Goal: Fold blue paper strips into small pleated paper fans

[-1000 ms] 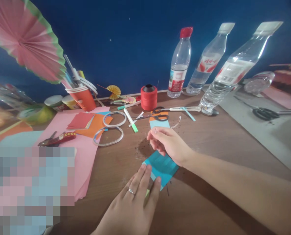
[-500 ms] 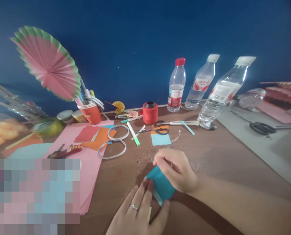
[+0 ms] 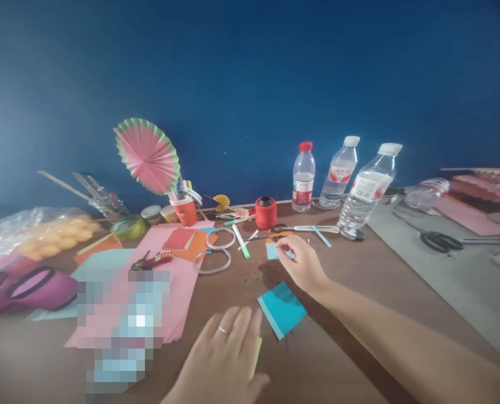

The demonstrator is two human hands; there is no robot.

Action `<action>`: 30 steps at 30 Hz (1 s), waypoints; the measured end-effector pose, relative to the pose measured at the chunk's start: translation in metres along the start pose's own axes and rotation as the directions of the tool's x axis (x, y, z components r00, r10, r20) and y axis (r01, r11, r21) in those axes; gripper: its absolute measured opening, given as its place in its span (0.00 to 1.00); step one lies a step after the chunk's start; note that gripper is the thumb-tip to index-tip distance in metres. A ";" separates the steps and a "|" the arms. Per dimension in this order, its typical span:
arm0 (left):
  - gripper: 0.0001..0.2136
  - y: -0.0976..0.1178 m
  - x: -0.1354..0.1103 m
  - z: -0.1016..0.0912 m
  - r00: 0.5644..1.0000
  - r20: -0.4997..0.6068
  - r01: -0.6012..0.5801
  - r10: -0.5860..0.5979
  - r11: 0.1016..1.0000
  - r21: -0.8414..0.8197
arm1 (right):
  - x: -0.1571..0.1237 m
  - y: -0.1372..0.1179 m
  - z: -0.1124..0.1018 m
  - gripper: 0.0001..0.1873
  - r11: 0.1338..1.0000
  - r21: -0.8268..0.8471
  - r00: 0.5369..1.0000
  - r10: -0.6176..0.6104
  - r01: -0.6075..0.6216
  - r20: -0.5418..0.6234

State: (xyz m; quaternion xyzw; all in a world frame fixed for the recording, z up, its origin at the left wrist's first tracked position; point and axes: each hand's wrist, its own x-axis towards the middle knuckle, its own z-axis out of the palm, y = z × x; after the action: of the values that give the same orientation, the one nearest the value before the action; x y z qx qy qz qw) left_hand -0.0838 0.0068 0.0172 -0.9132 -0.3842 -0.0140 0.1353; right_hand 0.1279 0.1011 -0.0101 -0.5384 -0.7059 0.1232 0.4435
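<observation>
A teal folded paper square [image 3: 284, 308] with a paler strip along its left edge lies on the table, touched by neither hand. My left hand [image 3: 228, 350] is just left of it, open, palm down with fingers stretched out and a ring on one finger. Under that hand's right side shows part of a yellow-green paper piece [image 3: 256, 356]. Beyond the teal square, my right hand [image 3: 304, 266] is over a light blue paper square [image 3: 272, 251]. Its fingers are curved, with a gap between thumb and fingers; nothing can be seen held in it.
Scissors [image 3: 278, 229], a red thread spool [image 3: 266, 213], a green-tipped marker [image 3: 241, 242] and tape rolls [image 3: 221, 239] lie farther back. Bottles [image 3: 303, 179] stand by the blue wall. Pink paper sheets [image 3: 182, 297] and a cup [image 3: 185, 212] with a paper fan [image 3: 146, 157] are leftward.
My right hand has left the teal paper and moved away from me to the light blue square. The left hand has slid off the teal paper toward the lower left. The view has shifted.
</observation>
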 end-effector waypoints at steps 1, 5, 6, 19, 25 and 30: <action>0.24 -0.004 -0.003 -0.009 0.997 0.060 0.050 -0.049 0.999 -0.017 | 0.000 0.000 -0.001 0.06 1.000 -0.022 1.000 -0.011 0.011 0.000; 0.13 -0.011 -0.014 -0.032 0.982 0.186 0.025 0.005 0.987 -0.160 | -0.002 0.003 -0.004 0.10 0.974 -0.190 0.992 -0.112 0.123 0.064; 0.12 -0.010 -0.017 -0.033 0.978 0.202 -0.010 0.051 0.980 -0.200 | -0.003 0.006 -0.003 0.11 0.960 -0.230 0.986 -0.136 0.156 0.101; 0.20 -0.024 -0.011 0.002 0.963 0.096 0.261 -0.252 0.961 -0.092 | -0.006 0.015 0.005 0.14 0.962 -0.218 0.979 -0.189 0.168 -0.080; 0.20 0.003 0.029 -0.007 0.987 -0.020 0.150 -0.160 0.956 -0.251 | 0.008 0.057 -0.036 0.11 0.973 -0.215 0.923 -0.161 0.088 -0.349; 0.17 -0.025 0.086 0.006 0.926 -0.095 0.298 -0.366 0.861 -0.413 | 0.010 0.082 -0.044 0.11 0.966 -0.252 0.923 -0.154 0.065 -0.354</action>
State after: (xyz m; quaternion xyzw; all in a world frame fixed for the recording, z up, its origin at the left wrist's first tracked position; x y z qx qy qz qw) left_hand -0.0418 0.0852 0.0282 -0.8368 -0.5126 -0.1911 -0.0218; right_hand 0.2146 0.1289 -0.0334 -0.5601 -0.6483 -0.0902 0.5078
